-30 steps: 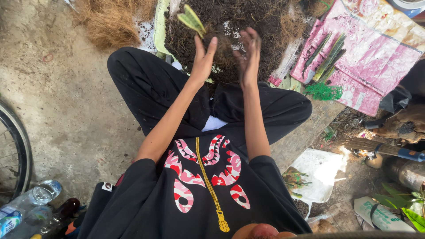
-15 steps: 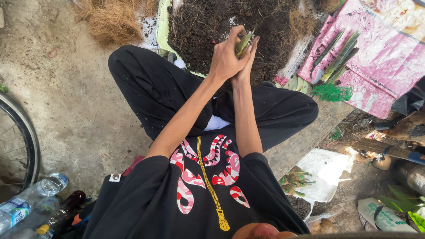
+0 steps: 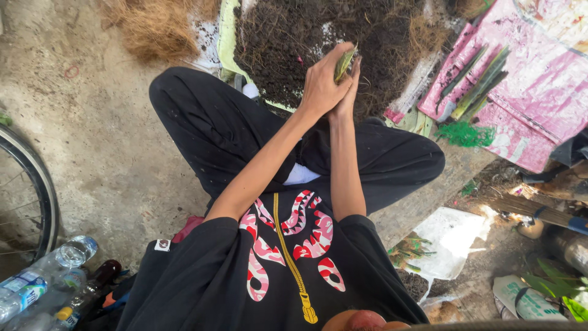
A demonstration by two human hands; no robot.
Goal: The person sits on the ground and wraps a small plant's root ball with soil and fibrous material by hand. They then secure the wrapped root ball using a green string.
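Where hands (image 3: 334, 86) clasp, green cutting (image 3: 343, 63) mostly hidden.

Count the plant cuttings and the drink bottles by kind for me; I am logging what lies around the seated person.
Green leaf-wrapped cutting pressed between both hands: 1
Long green cuttings laid on the pink plastic sheet: about 4, overlapping, so uncertain
Clear plastic water bottles at lower left: 2
Dark bottle beside them: 1
Total: about 8

Soft daylight, perhaps slight edge distortion
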